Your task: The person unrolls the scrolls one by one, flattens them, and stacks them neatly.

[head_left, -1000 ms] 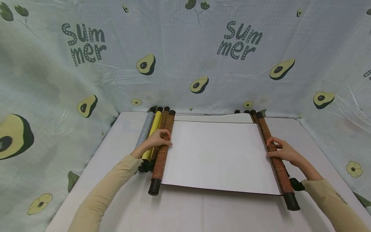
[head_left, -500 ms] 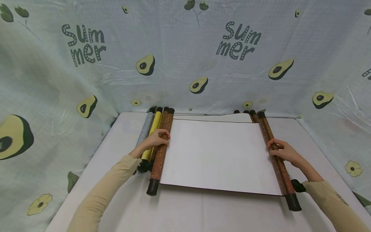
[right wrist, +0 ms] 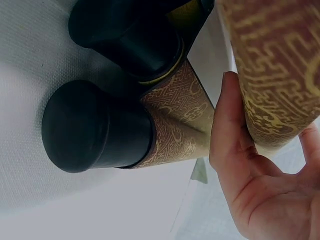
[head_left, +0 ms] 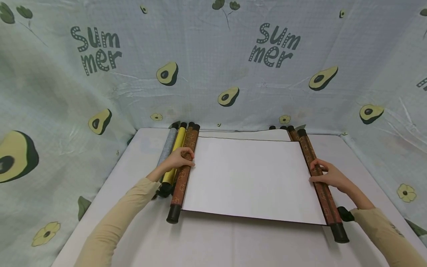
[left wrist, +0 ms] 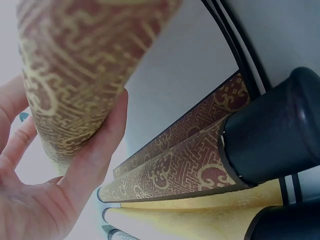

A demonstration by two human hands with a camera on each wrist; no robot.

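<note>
A hanging scroll with reddish-brown, gold-patterned rolls and black end knobs is spread between the hands, its blank white sheet (head_left: pixel 250 178) facing up. The left hand (head_left: pixel 180 158) grips the scroll's left roll (head_left: pixel 179 187), thumb on the inner side. On the opposite side, the right hand (head_left: pixel 328 175) holds the right roll (head_left: pixel 325 196) between thumb and fingers. In both wrist views the held rolls hang above other scrolls. Beneath it lies another brown patterned scroll (left wrist: pixel 175 162), whose right end (right wrist: pixel 175 135) shows in the right wrist view.
Left of the held scroll lie a yellow roll (head_left: pixel 180 139) and a grey-blue roll (head_left: pixel 168 144), both with black knobs. They rest on a white table (head_left: pixel 233 244). A cloth printed with avocados (head_left: pixel 168 73) surrounds the back and sides.
The left hand and its roll have shifted slightly left, while the right hand and its roll have shifted slightly right. A little more white sheet shows between them.
</note>
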